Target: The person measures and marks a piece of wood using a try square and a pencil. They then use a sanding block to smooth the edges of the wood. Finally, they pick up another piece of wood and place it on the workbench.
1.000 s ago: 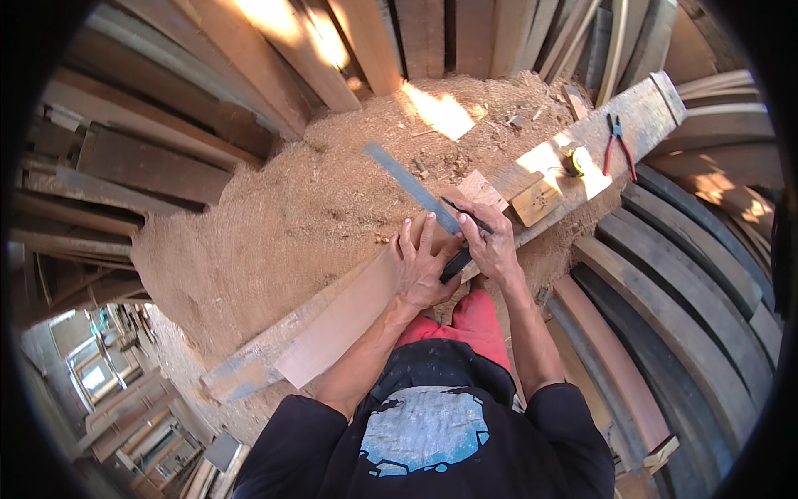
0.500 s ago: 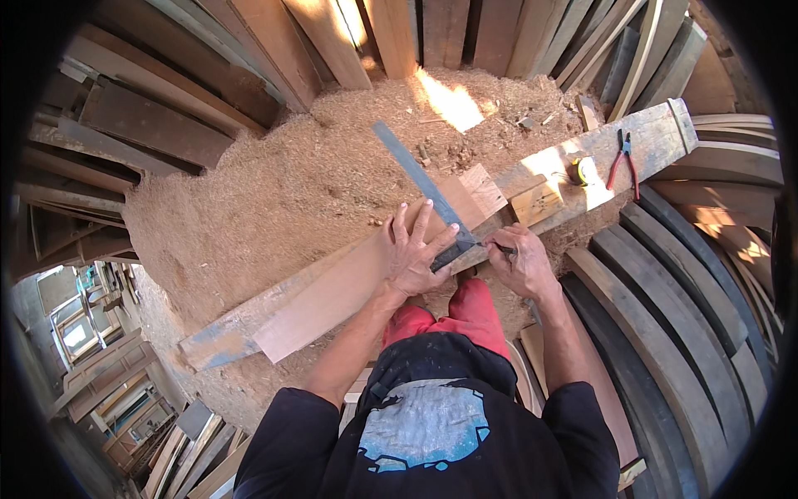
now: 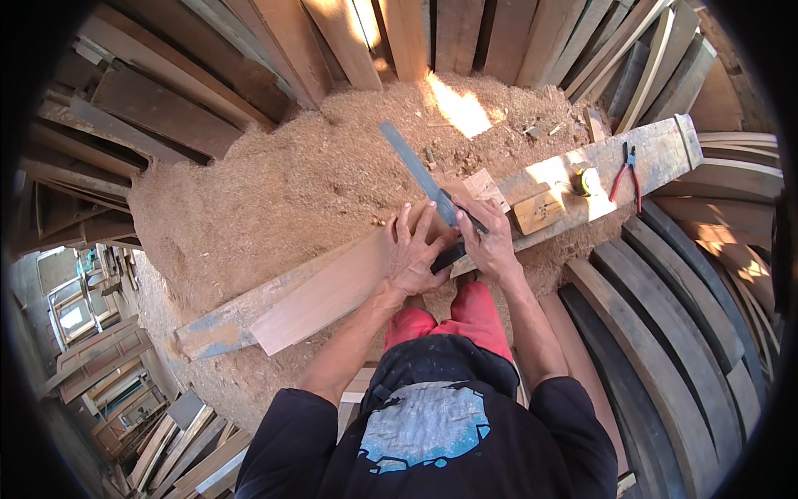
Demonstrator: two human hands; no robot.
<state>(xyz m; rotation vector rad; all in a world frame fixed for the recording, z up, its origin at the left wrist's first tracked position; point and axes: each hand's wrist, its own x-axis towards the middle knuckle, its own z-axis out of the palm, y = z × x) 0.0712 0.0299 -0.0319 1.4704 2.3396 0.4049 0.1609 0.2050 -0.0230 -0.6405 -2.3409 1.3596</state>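
Now the right hand [image 3: 496, 245] has moved up from the near edge of the pale board [image 3: 332, 291], its fingers closed on a dark marking stick [image 3: 477, 223] beside the blade of a square [image 3: 412, 166]; this suggests marking along the blade is under way. The left hand [image 3: 411, 256], fingers spread, rests on the board next to the square's black stock [image 3: 449, 257]. The board lies beneath both hands along the paint-stained desk [image 3: 665, 151]. Farther along the desk sit a wooden block [image 3: 539, 209], a yellow tape measure [image 3: 586, 181] and red-handled pliers [image 3: 618, 182]. Beyond are sawdust [image 3: 274, 191] and upright planks [image 3: 457, 37].
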